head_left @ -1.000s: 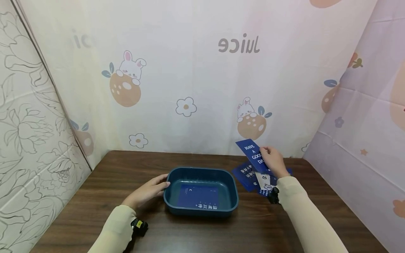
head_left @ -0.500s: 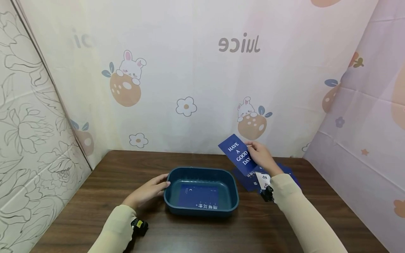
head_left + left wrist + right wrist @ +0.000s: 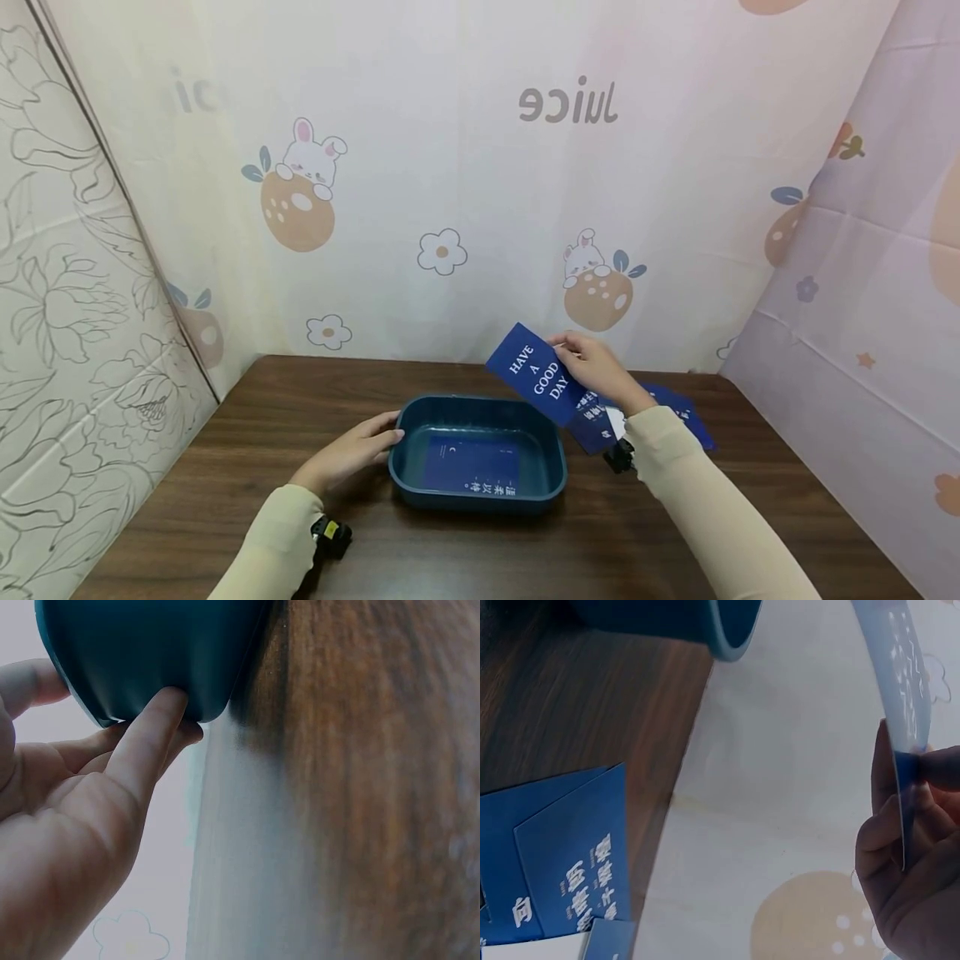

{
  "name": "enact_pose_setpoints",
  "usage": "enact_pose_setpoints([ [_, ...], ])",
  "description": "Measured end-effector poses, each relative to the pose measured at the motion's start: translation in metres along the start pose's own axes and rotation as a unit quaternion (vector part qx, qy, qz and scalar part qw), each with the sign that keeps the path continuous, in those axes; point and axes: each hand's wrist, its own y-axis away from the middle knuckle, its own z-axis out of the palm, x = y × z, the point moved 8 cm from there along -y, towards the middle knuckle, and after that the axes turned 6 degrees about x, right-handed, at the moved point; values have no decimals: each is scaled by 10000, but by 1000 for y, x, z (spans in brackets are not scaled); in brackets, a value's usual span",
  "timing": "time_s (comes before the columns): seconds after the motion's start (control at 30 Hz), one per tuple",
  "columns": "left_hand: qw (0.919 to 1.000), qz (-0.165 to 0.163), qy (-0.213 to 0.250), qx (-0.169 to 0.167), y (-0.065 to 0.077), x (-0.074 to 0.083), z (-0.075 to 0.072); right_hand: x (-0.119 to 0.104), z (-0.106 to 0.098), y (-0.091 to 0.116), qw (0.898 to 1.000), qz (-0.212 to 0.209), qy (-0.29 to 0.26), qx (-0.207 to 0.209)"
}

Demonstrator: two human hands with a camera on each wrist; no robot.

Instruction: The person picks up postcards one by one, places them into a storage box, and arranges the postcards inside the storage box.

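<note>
In the head view my right hand [image 3: 592, 365] pinches a blue card [image 3: 534, 372] lettered "HAVE A GOOD DAY". The card is tilted in the air, its lower corner by the back right rim of a dark teal plastic tub [image 3: 480, 504]. Thumb and fingers hold it by one edge in the right wrist view. My left hand [image 3: 356, 450] grips the tub's left end, thumb at the rim and fingers [image 3: 154, 731] against the outer wall. Inside the tub lies another blue card [image 3: 471, 463] with white writing.
Several blue cards [image 3: 570, 855] lie overlapping on the brown wooden table [image 3: 247, 475], right of the tub, partly hidden by my right arm. A whitish card is among them. A printed curtain [image 3: 450, 167] hangs behind the table, with more cloth at both sides.
My right hand has carried the lettered card leftward from above the other cards towards the tub, uncovering cards on the right. The left hand and tub have stayed in place.
</note>
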Motion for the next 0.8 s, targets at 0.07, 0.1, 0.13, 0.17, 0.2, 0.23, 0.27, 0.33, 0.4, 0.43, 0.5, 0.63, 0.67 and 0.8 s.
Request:
enact_pose_setpoints([
  [0.07, 10000, -5, -19, 27, 1, 0, -1, -5, 3, -1, 9999, -122, 0, -69],
  [0.1, 10000, -5, -20, 33, 1, 0, -1, -7, 5, -2, 9998, -159, 4, -87],
  [0.13, 10000, -7, -23, 33, 1, 0, -1, -9, 6, -2, 9997, -213, 14, -109],
  [0.17, 10000, -8, -34, 36, 1, 1, -1, -11, 7, -2, 9996, -247, 6, -138],
  [0.2, 10000, -11, -43, 34, 1, 1, -1, -12, 9, -2, 9995, -281, 21, -163],
  [0.23, 10000, -13, -46, 37, 2, 1, -1, -14, 10, -3, 9994, -302, 10, -191],
  [0.27, 10000, -15, -51, 38, 2, 1, -1, -16, 11, -3, 9992, -341, 24, -216],
  [0.33, 10000, -29, -57, 46, 2, 0, -1, -19, 14, -3, 9989, -368, 21, -275],
  [0.4, 10000, -41, -57, 54, 2, 0, -1, -22, 17, -3, 9986, -410, 38, -334],
  [0.43, 9999, -45, -63, 64, 2, 0, -1, -24, 18, -4, 9982, -467, 67, -368],
  [0.5, 9999, -50, -68, 75, 1, 0, -1, -29, 22, -4, 9972, -573, 136, -455],
  [0.63, 9999, -68, -75, 87, 1, 1, -1, -36, 34, -5, 9945, -695, 225, -748],
  [0.67, 9999, -78, -73, 81, 1, 1, -1, -37, 37, -5, 9939, -682, 220, -838],
  [0.8, 9999, -83, -73, 46, 2, 2, -1, -44, 50, -2, 9907, -625, 238, -1181],
])
